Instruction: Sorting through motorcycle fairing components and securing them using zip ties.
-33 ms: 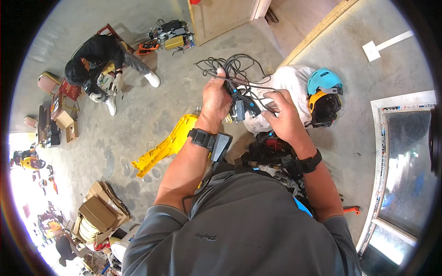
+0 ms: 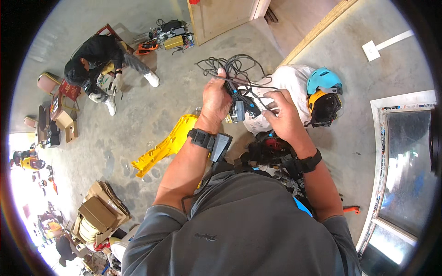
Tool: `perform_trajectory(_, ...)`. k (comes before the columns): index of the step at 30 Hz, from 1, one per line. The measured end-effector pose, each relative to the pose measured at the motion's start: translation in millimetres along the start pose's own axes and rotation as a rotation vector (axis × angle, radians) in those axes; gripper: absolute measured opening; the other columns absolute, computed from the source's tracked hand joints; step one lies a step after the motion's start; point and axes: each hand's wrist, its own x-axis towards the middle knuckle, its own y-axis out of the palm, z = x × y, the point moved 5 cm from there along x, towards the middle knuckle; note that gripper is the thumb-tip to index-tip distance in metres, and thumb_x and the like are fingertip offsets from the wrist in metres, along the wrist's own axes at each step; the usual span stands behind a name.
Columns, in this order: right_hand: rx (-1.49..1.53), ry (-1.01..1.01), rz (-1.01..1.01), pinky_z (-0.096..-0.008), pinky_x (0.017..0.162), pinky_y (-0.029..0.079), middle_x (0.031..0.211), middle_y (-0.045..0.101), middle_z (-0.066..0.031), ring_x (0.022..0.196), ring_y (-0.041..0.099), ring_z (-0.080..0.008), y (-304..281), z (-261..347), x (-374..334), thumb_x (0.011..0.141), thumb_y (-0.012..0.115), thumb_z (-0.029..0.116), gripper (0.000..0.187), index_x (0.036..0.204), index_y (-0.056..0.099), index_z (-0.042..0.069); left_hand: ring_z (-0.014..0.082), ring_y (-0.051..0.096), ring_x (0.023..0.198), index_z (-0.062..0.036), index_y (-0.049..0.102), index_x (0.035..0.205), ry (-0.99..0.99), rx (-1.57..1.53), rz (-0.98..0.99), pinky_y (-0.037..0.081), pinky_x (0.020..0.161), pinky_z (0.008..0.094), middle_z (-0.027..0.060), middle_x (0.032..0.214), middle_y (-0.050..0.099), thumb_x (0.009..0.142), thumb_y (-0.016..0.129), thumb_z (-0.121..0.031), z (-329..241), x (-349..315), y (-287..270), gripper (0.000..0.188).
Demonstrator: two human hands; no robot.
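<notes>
A tangled bundle of thin black cables [image 2: 238,66] hangs in front of me, held in my left hand [image 2: 214,99] with the fingers closed round it and the thumb on top. Grey and black connectors [image 2: 239,111] with small blue marks stick out below the bundle, beside that palm. Thumb and fingers of my right hand [image 2: 286,116] are bent together at one black strand on the bundle's right side. Part of the cabling is hidden behind my left hand. A white sack [image 2: 294,76] lies on the floor beyond my right hand.
Turquoise [image 2: 322,80] and yellow [image 2: 316,99] helmets lie by the sack. A yellow plastic part [image 2: 171,143] is on the floor at left. Another person [image 2: 94,53] sits bent over at far left. Cardboard [image 2: 99,214] is stacked near left; a framed window panel [image 2: 378,161] stands right.
</notes>
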Motion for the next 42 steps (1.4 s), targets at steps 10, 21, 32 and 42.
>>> perform_trajectory(10,0.082,0.12,0.055,-0.0295,0.067,0.047,0.077,0.066,-0.011,0.071,0.06,-0.0152,-27,5,19,0.086,0.063,0.013,0.018,0.092,0.064,-0.004,0.0277,0.066,0.083,0.0037,0.054,0.098,-0.116,0.003,0.091,0.055,0.077,0.0414,0.0174,0.088,0.065,0.101,0.045,-0.032,9,-12,21,0.037)
perform_trajectory(21,0.255,0.12,-0.003,-0.0258,0.06,0.042,0.069,0.059,-0.0023,0.066,0.051,-0.0077,-26,28,21,0.088,0.062,0.014,0.016,0.086,0.063,-0.002,0.0161,0.062,0.093,-0.0011,0.059,0.11,0.019,0.416,0.291,0.051,0.084,0.0317,0.006,0.1,0.067,0.082,0.071,-0.006,15,-23,6,0.03)
perform_trajectory(32,0.3,0.201,0.008,-0.025,0.061,0.042,0.069,0.057,-0.0008,0.067,0.05,-0.0065,-25,40,16,0.09,0.059,0.014,0.017,0.088,0.064,-0.003,0.0078,0.059,0.077,-0.0011,0.068,0.093,0.187,0.715,0.147,0.05,0.071,0.0255,0.0013,0.085,0.068,0.075,0.076,-0.001,15,-28,15,0.02)
perform_trajectory(42,0.276,0.275,0.122,-0.0251,0.063,0.043,0.073,0.06,-0.0039,0.069,0.052,-0.0077,-6,42,6,0.09,0.058,0.011,0.016,0.092,0.063,-0.004,0.0059,0.055,0.076,-0.0014,0.068,0.093,0.271,0.964,0.031,0.048,0.069,0.0246,0.0003,0.085,0.067,0.076,0.076,-0.008,1,-29,9,0.019)
